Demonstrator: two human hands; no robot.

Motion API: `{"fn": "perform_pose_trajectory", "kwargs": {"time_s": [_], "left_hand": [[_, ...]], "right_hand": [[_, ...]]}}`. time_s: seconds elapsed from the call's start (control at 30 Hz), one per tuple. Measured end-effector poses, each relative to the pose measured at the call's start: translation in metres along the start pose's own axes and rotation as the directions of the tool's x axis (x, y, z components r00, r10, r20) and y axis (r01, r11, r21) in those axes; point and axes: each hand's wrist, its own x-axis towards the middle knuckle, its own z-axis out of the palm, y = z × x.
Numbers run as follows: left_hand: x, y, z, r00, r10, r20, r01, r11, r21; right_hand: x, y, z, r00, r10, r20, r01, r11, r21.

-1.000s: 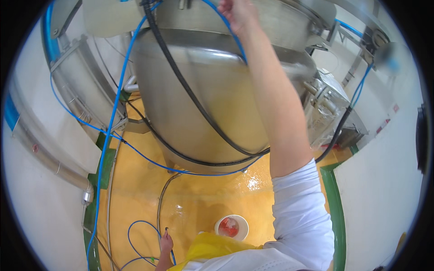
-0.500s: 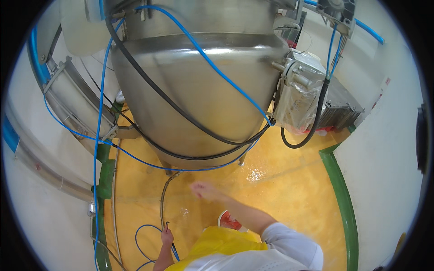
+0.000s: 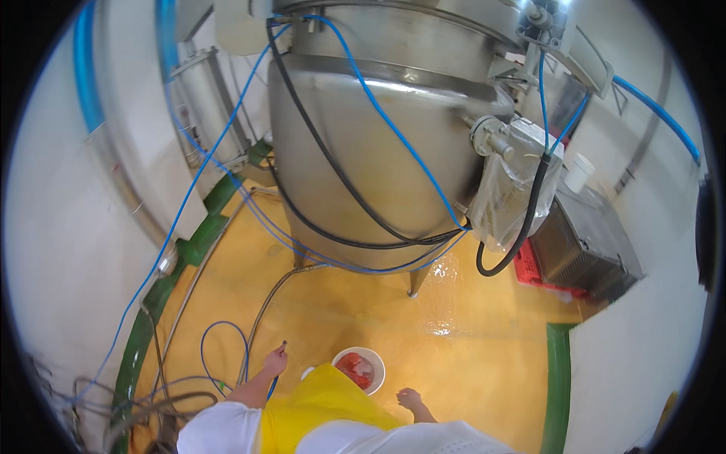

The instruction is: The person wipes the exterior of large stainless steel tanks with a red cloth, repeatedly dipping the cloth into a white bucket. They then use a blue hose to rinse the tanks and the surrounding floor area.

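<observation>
My left hand [image 3: 275, 361] is closed around the end of a thin blue hose [image 3: 272, 387], and a small dark tip sticks out above the fingers. The rest of the hose loops on the yellow floor beside that arm. My right hand [image 3: 409, 399] hangs low at my right side, fingers curled in, with nothing visible in it. Between the two hands, just ahead of my yellow apron [image 3: 325, 397], stands a round white bucket [image 3: 379, 362] with something red and wet inside. In front of me rises a large steel tank [image 3: 378, 151] on legs.
Black cables [image 3: 325, 163] and blue tubes drape across the tank. A plastic-wrapped box [image 3: 510, 189] juts from its right side, near a steel unit [image 3: 586, 234] on a red crate [image 3: 533, 268]. Tangled hoses [image 3: 144, 412] lie at lower left. Wet patches [image 3: 441, 303] shine on the floor.
The view has swung left and tilted. The white bucket with red contents now shows fully. My right hand has dropped from ahead of me to my right side; my left still grips the hose.
</observation>
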Motion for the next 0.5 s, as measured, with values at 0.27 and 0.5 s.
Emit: {"fn": "perform_pose_trajectory", "kwargs": {"time_s": [0.27, 0.5], "left_hand": [[-0.070, 0.039, 0.078, 0.998, -0.015, -0.054, 0.013, 0.999, -0.029], [-0.099, 0.063, 0.109, 0.895, -0.090, -0.438, -0.011, 0.975, -0.222]], "right_hand": [[-0.077, 0.064, -0.080, 0.940, 0.342, 0.024, -0.302, 0.795, 0.526], [-0.050, 0.019, -0.093, 0.992, 0.125, 0.009, -0.117, 0.896, 0.428]]}}
